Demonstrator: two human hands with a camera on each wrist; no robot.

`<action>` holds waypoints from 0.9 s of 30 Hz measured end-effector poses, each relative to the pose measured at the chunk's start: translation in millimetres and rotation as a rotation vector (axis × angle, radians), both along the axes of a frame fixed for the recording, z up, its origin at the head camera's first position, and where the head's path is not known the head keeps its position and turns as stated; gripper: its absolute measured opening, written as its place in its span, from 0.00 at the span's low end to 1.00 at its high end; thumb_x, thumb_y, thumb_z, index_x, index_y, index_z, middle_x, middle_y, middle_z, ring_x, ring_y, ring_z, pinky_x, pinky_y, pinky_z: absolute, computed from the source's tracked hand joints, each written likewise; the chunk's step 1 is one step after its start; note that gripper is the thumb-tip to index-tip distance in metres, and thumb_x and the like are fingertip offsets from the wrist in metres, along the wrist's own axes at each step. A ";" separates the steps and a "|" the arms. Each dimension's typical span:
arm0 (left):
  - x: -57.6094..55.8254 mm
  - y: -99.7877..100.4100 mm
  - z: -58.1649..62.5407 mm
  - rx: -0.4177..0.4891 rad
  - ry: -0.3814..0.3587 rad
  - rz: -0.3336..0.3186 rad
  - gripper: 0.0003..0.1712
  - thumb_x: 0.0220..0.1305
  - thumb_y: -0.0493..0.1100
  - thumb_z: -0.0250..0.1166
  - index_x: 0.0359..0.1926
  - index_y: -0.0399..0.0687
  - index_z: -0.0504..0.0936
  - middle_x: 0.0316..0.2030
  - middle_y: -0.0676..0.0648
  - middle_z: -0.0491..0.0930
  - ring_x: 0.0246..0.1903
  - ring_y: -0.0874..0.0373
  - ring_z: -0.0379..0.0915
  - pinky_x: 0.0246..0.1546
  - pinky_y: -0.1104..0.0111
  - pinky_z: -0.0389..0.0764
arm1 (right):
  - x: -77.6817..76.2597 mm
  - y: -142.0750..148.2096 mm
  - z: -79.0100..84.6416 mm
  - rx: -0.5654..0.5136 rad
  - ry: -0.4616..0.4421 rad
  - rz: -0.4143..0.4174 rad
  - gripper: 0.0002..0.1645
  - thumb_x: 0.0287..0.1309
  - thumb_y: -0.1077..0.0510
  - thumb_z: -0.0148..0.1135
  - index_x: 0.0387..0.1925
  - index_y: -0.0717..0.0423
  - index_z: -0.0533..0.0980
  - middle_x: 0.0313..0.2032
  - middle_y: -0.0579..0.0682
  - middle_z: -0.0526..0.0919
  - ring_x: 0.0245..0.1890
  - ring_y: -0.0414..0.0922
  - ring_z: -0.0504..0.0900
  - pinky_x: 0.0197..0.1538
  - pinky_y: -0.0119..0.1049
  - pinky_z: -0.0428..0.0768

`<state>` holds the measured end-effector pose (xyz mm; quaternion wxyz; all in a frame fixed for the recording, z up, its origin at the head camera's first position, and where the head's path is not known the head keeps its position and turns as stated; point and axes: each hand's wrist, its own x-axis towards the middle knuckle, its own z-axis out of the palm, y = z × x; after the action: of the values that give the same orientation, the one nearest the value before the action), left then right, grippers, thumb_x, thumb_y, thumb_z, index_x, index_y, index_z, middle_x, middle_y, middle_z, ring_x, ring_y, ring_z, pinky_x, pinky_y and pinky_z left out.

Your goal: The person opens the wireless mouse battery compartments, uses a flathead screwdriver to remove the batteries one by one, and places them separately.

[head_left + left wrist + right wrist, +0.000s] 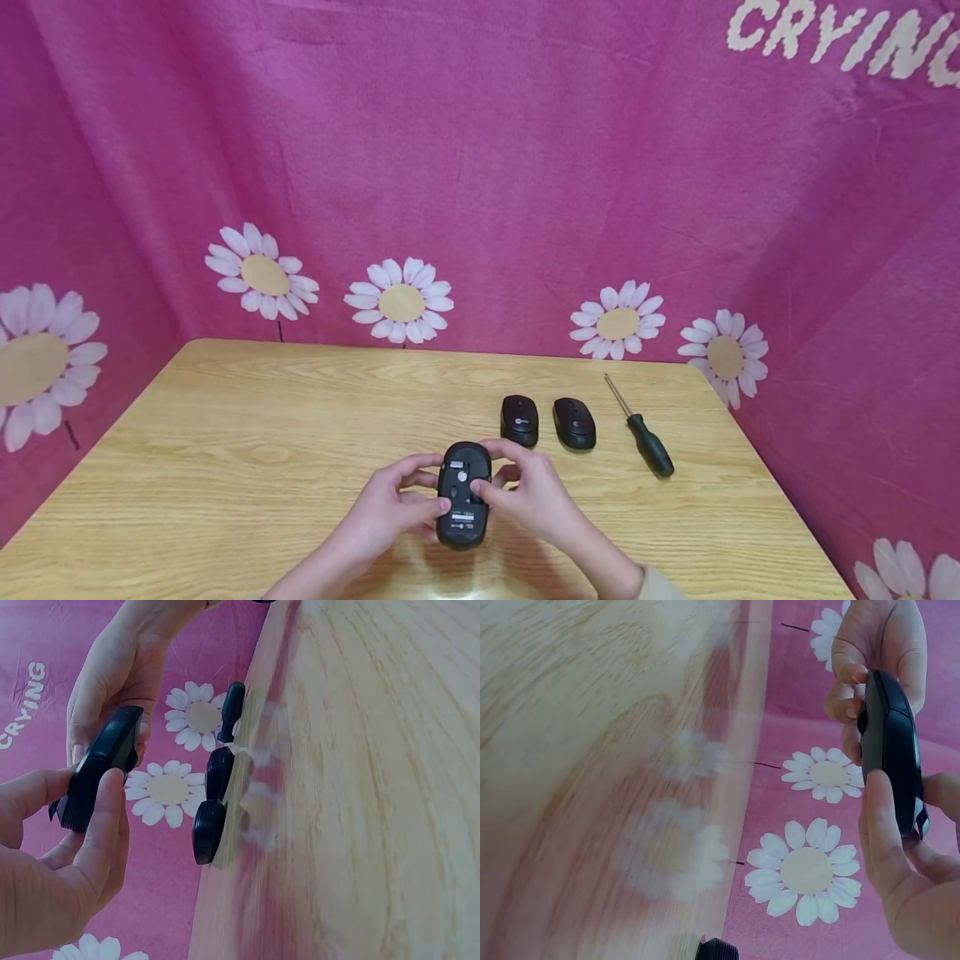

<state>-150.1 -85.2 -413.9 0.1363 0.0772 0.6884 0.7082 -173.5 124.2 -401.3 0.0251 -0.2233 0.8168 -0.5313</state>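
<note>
Both hands hold a black computer mouse [462, 532] above the front of the table, its labelled underside facing up in the head view. My left hand [375, 510] grips its left edge, thumb on the underside and fingers along the side. From the right, my right hand [538, 498] holds the other edge, with its thumb pressed on the underside near a recess. A thin dark piece [922, 823] juts from the mouse by the right fingers in the right wrist view; what it is, I cannot tell. The left wrist view shows the mouse [97, 776] tilted between both hands.
Two more black mice, one left [520, 419] and one right [574, 423], lie beyond the hands on the wooden table [262, 442]. A screwdriver [651, 446] with a dark green handle lies to their right. Pink cloth [480, 167] with daisies hangs behind the table.
</note>
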 end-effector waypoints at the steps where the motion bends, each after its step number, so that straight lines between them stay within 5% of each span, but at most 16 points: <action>1: 0.0 0.2 -0.5 0.000 0.002 0.002 0.34 0.53 0.35 0.68 0.62 0.35 0.68 0.43 0.39 0.78 0.32 0.53 0.81 0.28 0.59 0.83 | 0.3 0.2 0.2 0.000 0.000 -0.002 0.25 0.50 0.64 0.69 0.52 0.61 0.74 0.43 0.57 0.81 0.24 0.37 0.80 0.24 0.28 0.78; 11: 1.2 -3.0 0.6 -0.015 0.032 -0.020 0.34 0.54 0.35 0.67 0.62 0.36 0.67 0.44 0.38 0.78 0.34 0.53 0.81 0.28 0.59 0.83 | -6.4 0.4 -2.9 0.024 0.179 -0.054 0.24 0.46 0.62 0.71 0.48 0.60 0.77 0.40 0.54 0.82 0.27 0.36 0.79 0.23 0.31 0.78; 19: 1.8 -6.1 3.0 -0.041 0.037 -0.033 0.34 0.53 0.35 0.67 0.62 0.36 0.68 0.45 0.38 0.77 0.34 0.53 0.81 0.28 0.58 0.83 | -11.2 -0.4 6.6 -0.079 -0.011 -0.091 0.17 0.53 0.63 0.67 0.45 0.64 0.79 0.33 0.59 0.81 0.28 0.40 0.78 0.24 0.44 0.82; 27: 2.5 -14.4 0.8 -0.058 0.043 -0.031 0.35 0.53 0.34 0.67 0.62 0.34 0.67 0.46 0.36 0.77 0.35 0.52 0.81 0.28 0.58 0.83 | -21.3 -2.1 12.1 -0.176 -0.187 -0.082 0.18 0.54 0.64 0.65 0.48 0.66 0.77 0.30 0.54 0.83 0.21 0.39 0.74 0.23 0.34 0.80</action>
<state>-147.7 -99.6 -413.1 0.1348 0.0991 0.7101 0.6839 -194.8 122.1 -389.2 0.0599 -0.1407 0.7696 -0.6199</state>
